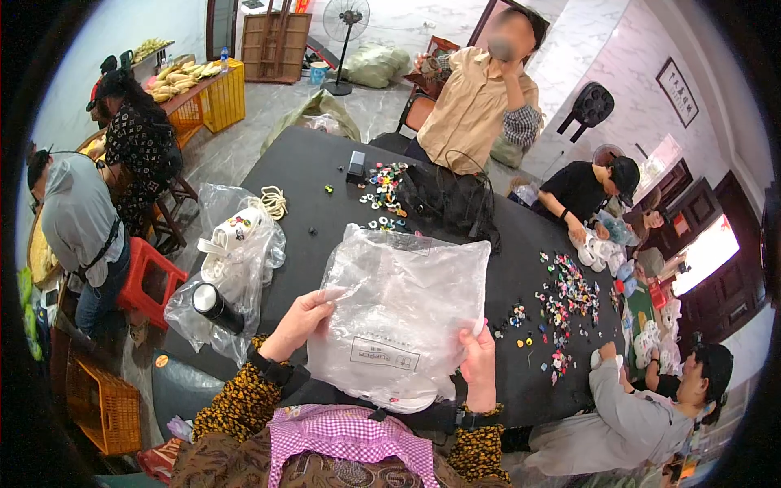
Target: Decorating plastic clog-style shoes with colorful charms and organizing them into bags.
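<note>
A clear plastic bag (pixel 399 301) with a printed box on its front is spread between my two hands above the near part of the black table. My left hand (pixel 303 324) pinches its left edge, while my right hand (pixel 478 358) grips the right edge with the thumb on top. White material shows through the film at the bag's bottom; what it is I cannot make out. Left of the bag, white clogs (pixel 237 232) with coloured charms lie in another clear bag, and a black bottle (pixel 218 307) with a white top leans beside them.
Small colourful shoe charms (pixel 569 293) are scattered on the table's right, with more charms (pixel 386 187) farther back near a black mesh bag (pixel 451 195). People stand or sit around the table. A red stool (pixel 150 281) and an orange crate (pixel 102 403) are at left.
</note>
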Demonstrator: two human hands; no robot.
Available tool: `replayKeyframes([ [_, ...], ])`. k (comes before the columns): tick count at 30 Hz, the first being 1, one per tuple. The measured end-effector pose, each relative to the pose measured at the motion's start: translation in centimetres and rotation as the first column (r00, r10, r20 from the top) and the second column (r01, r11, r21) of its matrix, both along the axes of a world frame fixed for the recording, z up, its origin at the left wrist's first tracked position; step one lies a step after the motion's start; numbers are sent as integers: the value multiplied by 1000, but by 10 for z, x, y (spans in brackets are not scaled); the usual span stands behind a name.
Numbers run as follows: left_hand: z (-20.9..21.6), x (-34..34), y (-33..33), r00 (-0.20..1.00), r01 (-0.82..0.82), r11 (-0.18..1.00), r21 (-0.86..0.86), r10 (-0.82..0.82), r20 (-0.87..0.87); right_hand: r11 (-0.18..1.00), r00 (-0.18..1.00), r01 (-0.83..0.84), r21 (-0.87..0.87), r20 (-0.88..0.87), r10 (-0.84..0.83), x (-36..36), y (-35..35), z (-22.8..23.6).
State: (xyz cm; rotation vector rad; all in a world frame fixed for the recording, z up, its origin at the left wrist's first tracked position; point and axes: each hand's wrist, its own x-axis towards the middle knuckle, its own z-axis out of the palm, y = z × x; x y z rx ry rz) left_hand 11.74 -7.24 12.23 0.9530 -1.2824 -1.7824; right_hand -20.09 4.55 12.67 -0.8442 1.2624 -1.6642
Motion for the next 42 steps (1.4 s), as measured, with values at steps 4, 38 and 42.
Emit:
replayKeyframes([
  [4,12,14,-2,1000,21,1000,-12,-21,5,1000,1000,-4,1,24,4,-6,5,1],
  [38,46,15,3,988,-145,931,-336,156,7,982,567,-24,-186,-812,-140,5,-6,62],
  [42,66,4,10,955,85,625,-776,171,243,964,441,-226,-142,-897,-29,35,-6,81],
])
